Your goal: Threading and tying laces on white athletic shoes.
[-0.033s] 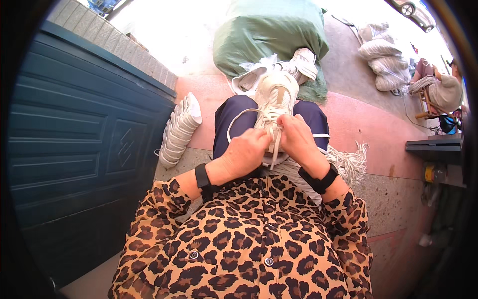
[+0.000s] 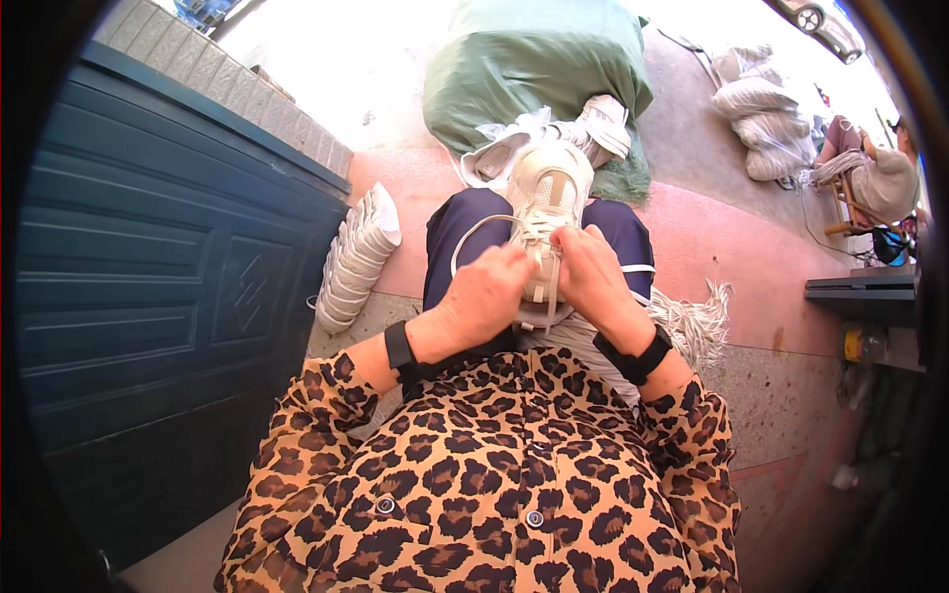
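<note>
Head view, frame centre — left hand [image 2: 487, 293] and right hand [image 2: 593, 272] pinch a white sneaker's [image 2: 547, 198] lace [image 2: 473, 235]; above, a green sack [image 2: 534, 64] spills more shoes [image 2: 598, 124].

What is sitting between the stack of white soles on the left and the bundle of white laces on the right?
In the head view, between the stack of soles and the lace bundle are the person's lap, both hands and the white shoe.

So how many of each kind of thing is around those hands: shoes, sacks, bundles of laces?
Loose white shoes: 3, one on the lap at both hands, two by the sack
Row of stacked shoes: 1
Green sack: 1
Bundle of white laces: 1
Black wristbands: 2
Total: 8
</note>
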A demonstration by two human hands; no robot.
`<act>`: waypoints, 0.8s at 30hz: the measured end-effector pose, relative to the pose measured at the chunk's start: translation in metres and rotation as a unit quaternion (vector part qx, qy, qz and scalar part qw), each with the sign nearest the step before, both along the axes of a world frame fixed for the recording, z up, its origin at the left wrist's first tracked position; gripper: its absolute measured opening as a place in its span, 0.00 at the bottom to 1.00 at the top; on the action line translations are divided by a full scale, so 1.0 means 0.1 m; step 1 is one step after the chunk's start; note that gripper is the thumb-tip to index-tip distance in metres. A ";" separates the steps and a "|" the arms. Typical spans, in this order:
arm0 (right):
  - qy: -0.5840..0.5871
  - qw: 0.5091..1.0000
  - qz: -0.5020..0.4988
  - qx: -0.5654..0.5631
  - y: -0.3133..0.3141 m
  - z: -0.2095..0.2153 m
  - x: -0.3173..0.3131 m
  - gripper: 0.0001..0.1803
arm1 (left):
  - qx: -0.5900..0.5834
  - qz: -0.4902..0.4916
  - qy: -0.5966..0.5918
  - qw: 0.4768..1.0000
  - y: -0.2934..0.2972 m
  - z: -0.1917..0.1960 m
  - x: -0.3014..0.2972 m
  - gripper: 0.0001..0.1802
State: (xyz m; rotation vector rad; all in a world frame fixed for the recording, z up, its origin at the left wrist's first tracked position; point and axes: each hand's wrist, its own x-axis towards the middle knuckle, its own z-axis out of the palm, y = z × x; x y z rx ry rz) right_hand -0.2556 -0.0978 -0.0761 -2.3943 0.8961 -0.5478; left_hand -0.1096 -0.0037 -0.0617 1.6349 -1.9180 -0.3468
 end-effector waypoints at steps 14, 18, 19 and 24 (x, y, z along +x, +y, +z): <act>-0.092 0.995 0.047 -0.012 -0.11 -0.14 -0.02 0.08 | 0.342 0.054 0.480 0.806 -0.49 0.14 0.28 0.14; -0.016 0.995 0.088 -0.055 -0.10 -0.14 -0.07 0.11 | 0.152 0.075 0.131 0.977 -0.49 -0.11 0.21 0.13; -0.016 0.995 0.087 -0.055 -0.08 -0.12 -0.09 0.11 | 0.105 0.048 0.074 0.991 -0.48 -0.10 0.19 0.15; 0.038 0.980 0.133 -0.142 0.03 -0.05 -0.16 0.12 | 0.094 -0.048 0.029 0.994 -0.51 -0.12 0.20 0.20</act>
